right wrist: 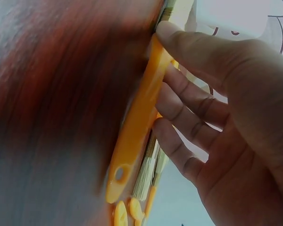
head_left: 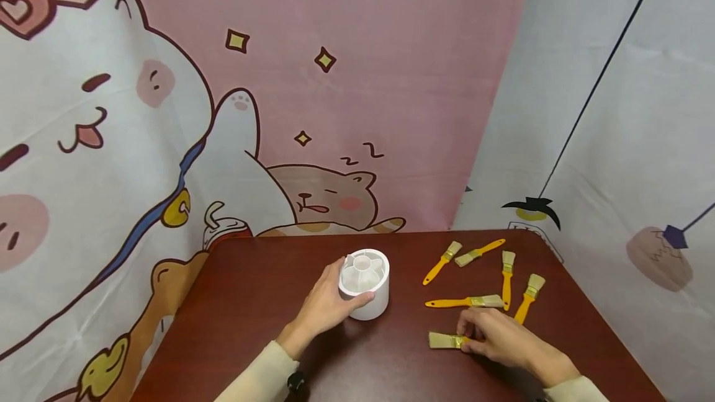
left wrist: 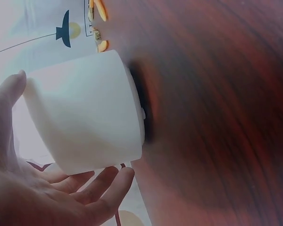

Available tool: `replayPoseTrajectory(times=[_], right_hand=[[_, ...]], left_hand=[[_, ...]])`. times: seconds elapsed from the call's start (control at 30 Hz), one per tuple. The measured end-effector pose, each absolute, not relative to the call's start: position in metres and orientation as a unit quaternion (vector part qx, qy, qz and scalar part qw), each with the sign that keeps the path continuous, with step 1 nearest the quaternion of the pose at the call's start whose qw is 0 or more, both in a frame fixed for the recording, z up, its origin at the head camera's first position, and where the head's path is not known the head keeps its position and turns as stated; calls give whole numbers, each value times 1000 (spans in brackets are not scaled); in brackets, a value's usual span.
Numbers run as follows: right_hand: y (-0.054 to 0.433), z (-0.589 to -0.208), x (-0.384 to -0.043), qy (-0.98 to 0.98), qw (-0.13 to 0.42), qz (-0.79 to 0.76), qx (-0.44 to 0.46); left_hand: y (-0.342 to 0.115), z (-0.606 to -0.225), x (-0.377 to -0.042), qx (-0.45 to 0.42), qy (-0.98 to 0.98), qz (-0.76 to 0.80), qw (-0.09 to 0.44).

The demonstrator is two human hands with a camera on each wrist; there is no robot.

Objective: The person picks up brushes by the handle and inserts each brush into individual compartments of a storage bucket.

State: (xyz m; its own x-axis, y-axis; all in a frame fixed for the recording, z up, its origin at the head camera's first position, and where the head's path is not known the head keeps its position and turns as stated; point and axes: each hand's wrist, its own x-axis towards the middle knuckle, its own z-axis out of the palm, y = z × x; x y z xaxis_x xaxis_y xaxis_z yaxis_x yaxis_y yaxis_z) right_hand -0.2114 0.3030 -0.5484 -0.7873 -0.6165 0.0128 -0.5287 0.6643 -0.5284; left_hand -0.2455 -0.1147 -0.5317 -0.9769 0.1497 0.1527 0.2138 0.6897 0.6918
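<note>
My left hand [head_left: 329, 303] holds a white round brush holder [head_left: 373, 308] by its side, thumb across the front and fingers at the far left. From above, the holder's inside shows dividers around a central ring. In the left wrist view the fingers curl against the smooth white wall [left wrist: 87, 113]; whether its base touches the table, I cannot tell. At the right, my right hand [head_left: 505, 340] pinches a paintbrush [head_left: 445, 340] with pale bristles pointing left. Its orange-yellow handle [right wrist: 137, 117] shows in the right wrist view, with the thumb near the metal band.
Several similar paintbrushes lie on the dark red-brown table [head_left: 268, 284] beyond my right hand, among them a crosswise brush [head_left: 463, 303] close to it and a slanted brush [head_left: 529, 298] to the right. A cartoon-printed cloth [head_left: 413, 110] hangs behind the table's back edge.
</note>
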Motion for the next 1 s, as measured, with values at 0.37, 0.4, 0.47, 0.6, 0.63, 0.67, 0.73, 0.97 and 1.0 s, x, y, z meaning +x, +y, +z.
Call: replayPoseTrajectory(times=[0.37,0.4,0.47,0.6,0.63,0.67,0.73,0.97,1.0], right_hand=[[293,-546,-213,903,93,-263,-326],[291,-545,-213,904,94,-263,-324],[288,-544,-212,906,91,-261,-321],[278,-540,-209,908,73,-261,-320],[276,-538,-208,908,65,-259,-322],[274,-537,-207,909,57,-259,-323],[269,-534,-205,910,39,-257,-323],[256,-521,-203,919,-11,-271,-285],[255,-519,-203,919,-17,-275,-281]], left_hand=[[-119,-530,-245,-118,-903,-411,43],[-119,-530,-245,-120,-902,-413,42],[-120,-530,-245,-123,-899,-417,39],[-120,-528,-246,-121,-896,-425,36],[-121,-527,-246,-120,-896,-426,35],[-121,-527,-246,-120,-896,-427,33],[-121,-527,-246,-120,-896,-426,31],[-121,-528,-246,-121,-896,-426,27],[-121,-528,-246,-122,-895,-427,27]])
